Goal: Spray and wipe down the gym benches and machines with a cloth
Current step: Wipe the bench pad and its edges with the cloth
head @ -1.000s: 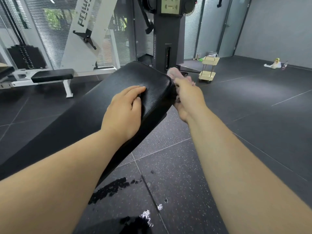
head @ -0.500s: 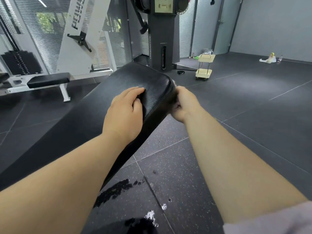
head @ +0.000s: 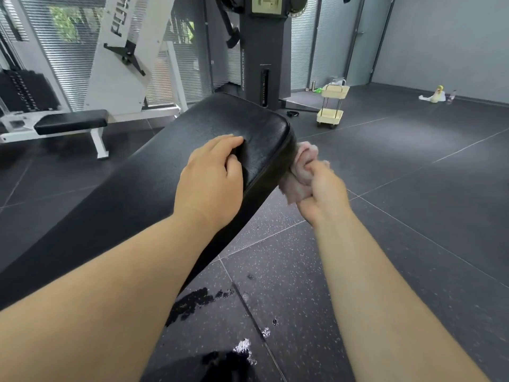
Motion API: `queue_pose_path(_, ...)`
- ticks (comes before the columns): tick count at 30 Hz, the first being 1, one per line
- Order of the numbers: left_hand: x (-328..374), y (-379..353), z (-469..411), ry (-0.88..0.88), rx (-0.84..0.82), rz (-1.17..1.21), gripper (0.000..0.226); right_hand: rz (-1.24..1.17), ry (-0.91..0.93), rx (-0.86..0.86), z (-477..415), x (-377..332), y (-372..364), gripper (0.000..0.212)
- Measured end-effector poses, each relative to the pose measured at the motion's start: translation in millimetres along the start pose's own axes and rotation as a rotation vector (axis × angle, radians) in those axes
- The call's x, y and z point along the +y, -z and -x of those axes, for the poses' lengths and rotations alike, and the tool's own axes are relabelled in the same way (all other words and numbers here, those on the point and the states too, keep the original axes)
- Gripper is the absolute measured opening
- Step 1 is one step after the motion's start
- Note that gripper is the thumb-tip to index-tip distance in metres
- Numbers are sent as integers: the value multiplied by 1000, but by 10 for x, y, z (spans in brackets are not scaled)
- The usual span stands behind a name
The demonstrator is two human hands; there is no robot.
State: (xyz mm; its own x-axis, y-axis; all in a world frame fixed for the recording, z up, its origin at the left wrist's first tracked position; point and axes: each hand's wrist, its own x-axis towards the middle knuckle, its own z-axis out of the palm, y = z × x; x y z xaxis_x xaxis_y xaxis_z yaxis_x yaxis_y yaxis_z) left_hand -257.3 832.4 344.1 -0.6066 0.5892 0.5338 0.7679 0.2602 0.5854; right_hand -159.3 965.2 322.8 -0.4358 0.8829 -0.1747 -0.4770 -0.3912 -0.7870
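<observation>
A black padded bench (head: 165, 188) slants from the lower left up to the middle of the head view. My left hand (head: 212, 180) lies flat on its top near the far end, fingers straight. My right hand (head: 322, 194) grips a bunched pale pink cloth (head: 300, 169) and holds it against the bench's right side edge, just below the far corner. Part of the cloth is hidden inside my fist.
Wet patches (head: 192, 301) mark the dark floor below the bench. A second flat bench (head: 71, 122) on a white frame stands at the left. A tall dark machine column (head: 261, 64) rises behind. A cream cart (head: 332, 108) and a yellow bottle (head: 438, 93) stand farther back.
My right hand with the cloth slid back along the bench's right edge, towards me and lower; the cloth shows again above my fist. My left hand stayed put on the pad.
</observation>
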Motion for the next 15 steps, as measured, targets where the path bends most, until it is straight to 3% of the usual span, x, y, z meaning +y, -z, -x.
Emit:
queue_pose_path(5, -15, 5, -4, 3, 0, 16, 41, -264, 21, -31, 54, 35, -314, 33)
queue_pose_path(9, -16, -1, -12, -19, 36, 26, 40, -436, 4, -77, 292, 250, -172, 31)
queue_pose_path(15, -22, 12, -11, 5, 34, 38, 40, -248, -31, -81, 617, 519, -23, 27)
